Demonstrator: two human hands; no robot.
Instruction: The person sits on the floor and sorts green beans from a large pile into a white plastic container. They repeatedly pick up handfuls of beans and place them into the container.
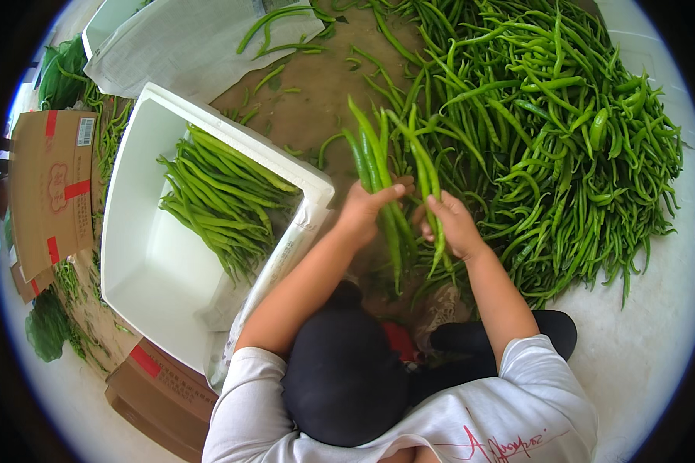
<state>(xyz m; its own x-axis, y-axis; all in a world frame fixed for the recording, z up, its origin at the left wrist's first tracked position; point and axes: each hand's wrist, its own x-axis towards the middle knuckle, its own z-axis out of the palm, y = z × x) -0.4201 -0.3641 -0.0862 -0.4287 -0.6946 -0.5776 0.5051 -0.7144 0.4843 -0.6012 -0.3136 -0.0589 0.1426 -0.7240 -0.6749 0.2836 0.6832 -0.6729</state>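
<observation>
My left hand [361,213] is closed around a small bunch of long green chili peppers [372,158], whose ends stick out above and below the fist. Close beside it, my right hand [453,227] grips a few more long green peppers [426,171] between thumb and fingers. Both hands are raised in front of me, between a white foam box [143,255] on the left and a big loose heap of green peppers [548,139] on the right. Inside the box, peppers [220,197] lie roughly side by side against the far right wall.
White paper sheeting [201,46] covers something at the far left. Brown cardboard boxes [54,189] with red tape stand left of the foam box, and another cardboard piece [162,393] lies nearer. Green net bags [45,328] are at the left edge. Stray peppers [274,77] lie on the brown ground sheet.
</observation>
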